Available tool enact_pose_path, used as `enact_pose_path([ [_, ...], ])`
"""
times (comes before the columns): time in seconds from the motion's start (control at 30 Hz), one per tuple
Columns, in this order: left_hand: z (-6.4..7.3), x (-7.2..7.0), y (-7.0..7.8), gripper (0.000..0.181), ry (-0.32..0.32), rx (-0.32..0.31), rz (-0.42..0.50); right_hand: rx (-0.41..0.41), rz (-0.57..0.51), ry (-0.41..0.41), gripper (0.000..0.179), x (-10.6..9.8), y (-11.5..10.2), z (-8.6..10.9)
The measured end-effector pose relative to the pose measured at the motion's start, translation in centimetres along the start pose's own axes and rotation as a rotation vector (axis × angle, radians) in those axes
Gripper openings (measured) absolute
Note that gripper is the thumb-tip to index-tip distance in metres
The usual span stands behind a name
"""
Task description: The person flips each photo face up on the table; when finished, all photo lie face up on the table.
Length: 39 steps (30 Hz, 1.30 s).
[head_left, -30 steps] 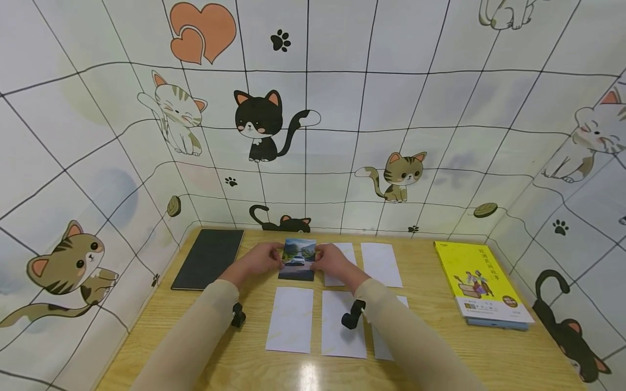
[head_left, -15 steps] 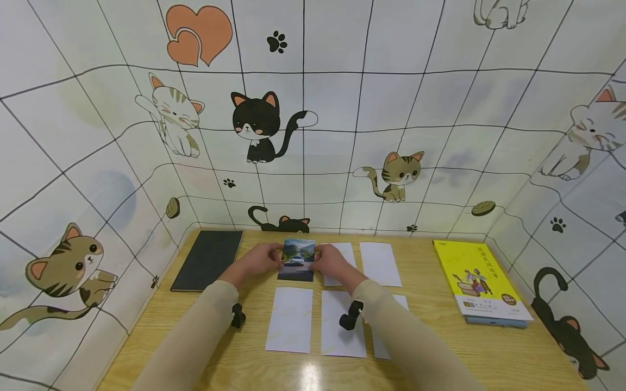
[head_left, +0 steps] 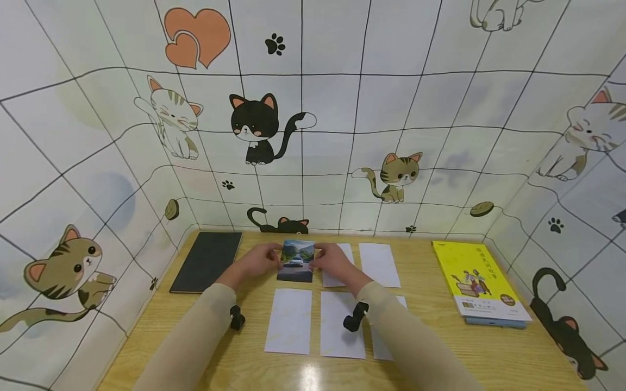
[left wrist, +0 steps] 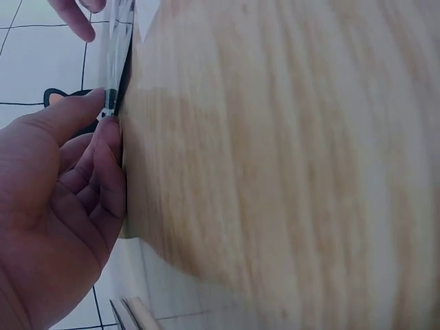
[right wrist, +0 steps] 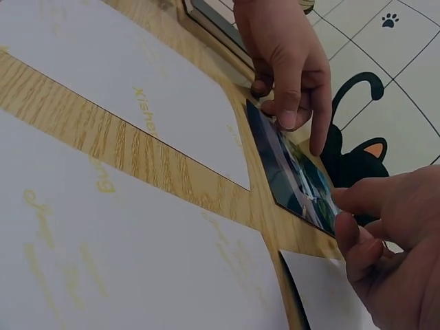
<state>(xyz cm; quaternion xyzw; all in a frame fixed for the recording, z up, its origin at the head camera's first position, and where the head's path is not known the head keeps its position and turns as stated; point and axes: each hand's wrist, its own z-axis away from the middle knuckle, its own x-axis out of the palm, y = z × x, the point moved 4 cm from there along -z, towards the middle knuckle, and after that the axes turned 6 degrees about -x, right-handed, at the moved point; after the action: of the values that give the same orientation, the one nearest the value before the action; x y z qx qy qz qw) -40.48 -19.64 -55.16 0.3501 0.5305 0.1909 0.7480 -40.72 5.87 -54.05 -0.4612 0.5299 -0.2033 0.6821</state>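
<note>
Fingers (left wrist: 106, 130) of the left hand (head_left: 258, 259) pinch the left edge of a car photo (head_left: 295, 267); those of the right hand (head_left: 336, 260) pinch its right edge. It sits at the back of the bench (head_left: 244, 369), above 5 white cards (head_left: 288, 320) in 2 rows, 2 just right of it, 3 in front. Outward, 1 black-covered book (head_left: 207, 260) lies left, 1 yellow book (head_left: 481, 279) far right, atop a blue one (head_left: 496, 322).

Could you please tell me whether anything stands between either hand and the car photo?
Nothing visible does: the left hand and right hand hold the car photo by its opposite side edges. A white card lies beside the photo, but not in the way.
</note>
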Motion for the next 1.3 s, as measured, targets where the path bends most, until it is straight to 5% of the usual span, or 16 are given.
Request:
enact_pose_path([
  [0.23,-0.2,0.3,0.7,0.048,0.09,-0.008,0.013,-0.038,-0.003,0.042,0.055,-2.6,0.1,1.9],
  [0.4,-0.6,1.1,2.4,0.04,0.139,0.092,-0.059,-0.058,0.07,0.078,0.047,-4.4,0.8,3.3],
  [0.87,-1.3,4.8,7.2,0.048,0.052,0.262,-0.227,-0.192,0.183,0.02,0.051,-7.1,2.9,6.8],
  [1.13,-1.5,6.5,9.2,0.055,0.01,0.237,-0.279,-0.274,0.301,-0.019,0.056,-7.8,4.0,7.6],
  [1.3,-2.1,7.6,9.9,0.063,0.021,0.258,-0.391,-0.308,0.384,-0.039,0.06,-7.8,4.2,8.1],
])
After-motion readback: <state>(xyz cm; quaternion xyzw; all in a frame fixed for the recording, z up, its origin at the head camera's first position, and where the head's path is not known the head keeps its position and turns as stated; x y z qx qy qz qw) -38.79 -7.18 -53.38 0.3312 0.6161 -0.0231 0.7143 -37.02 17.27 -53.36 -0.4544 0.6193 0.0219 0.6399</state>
